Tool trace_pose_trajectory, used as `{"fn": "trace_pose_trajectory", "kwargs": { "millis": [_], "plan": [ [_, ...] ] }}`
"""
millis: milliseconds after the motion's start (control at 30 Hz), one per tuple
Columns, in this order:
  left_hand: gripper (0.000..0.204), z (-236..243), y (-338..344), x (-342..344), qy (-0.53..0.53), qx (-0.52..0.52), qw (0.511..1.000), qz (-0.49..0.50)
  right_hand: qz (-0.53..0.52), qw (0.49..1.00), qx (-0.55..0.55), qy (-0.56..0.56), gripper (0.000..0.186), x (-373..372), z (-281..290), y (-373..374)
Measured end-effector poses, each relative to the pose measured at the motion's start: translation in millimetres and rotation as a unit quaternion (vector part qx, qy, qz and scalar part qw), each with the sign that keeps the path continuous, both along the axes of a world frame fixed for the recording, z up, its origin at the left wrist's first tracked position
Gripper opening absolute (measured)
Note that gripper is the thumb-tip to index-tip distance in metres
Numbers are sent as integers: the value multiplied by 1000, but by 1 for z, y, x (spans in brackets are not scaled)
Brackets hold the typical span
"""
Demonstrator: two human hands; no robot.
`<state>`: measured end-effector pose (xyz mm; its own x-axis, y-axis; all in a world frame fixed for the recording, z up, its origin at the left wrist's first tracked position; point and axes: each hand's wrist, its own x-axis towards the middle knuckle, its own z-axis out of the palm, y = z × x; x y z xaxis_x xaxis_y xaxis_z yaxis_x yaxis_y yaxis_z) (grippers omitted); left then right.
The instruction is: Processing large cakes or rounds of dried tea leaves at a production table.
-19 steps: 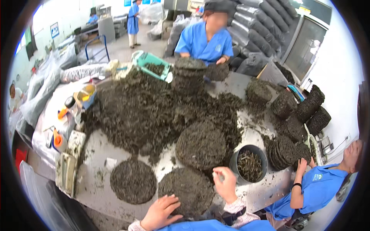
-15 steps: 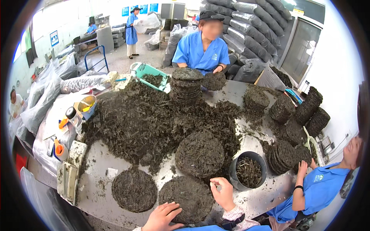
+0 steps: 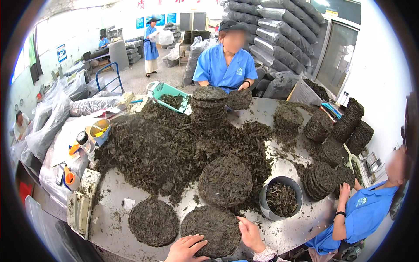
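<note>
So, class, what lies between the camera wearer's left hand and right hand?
In the head view, a dark round slab lies between left hand and right hand.

Pale, pink-speckled right sleeve (image 3: 265,254)

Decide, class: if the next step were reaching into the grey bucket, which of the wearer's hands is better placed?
Probably the right hand: it is at the dark round disc's right edge, nearer the bucket. The left hand, at the disc's left, is farther away.
</note>
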<state>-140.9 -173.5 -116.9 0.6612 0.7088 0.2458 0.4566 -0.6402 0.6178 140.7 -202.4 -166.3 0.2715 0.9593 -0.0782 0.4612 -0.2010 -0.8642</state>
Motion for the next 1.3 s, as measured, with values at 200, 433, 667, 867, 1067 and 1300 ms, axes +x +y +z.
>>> {"fn": "trace_pose_trajectory", "kwargs": {
  "millis": [200,433,667,867,1067,1300],
  "plan": [
    [62,2,-4,-2,-6,20,1000,-13,-43,962,18,270,44,23,-20,34],
    [58,8,-1,2,-41,40,998,-4,-21,978,36,205,48,37,-23,60],
    [53,15,-5,-2,-94,76,992,31,-22,986,26,164,46,24,-2,22],
    [41,-20,-10,-16,-227,157,944,180,10,995,11,96,60,-8,1,-38],
    [42,1,-3,-3,-527,-407,703,251,49,998,30,23,77,-10,-2,-32],
    [40,-25,-14,-14,-485,-508,672,235,71,996,41,21,73,-9,5,-14]
  ]
}}
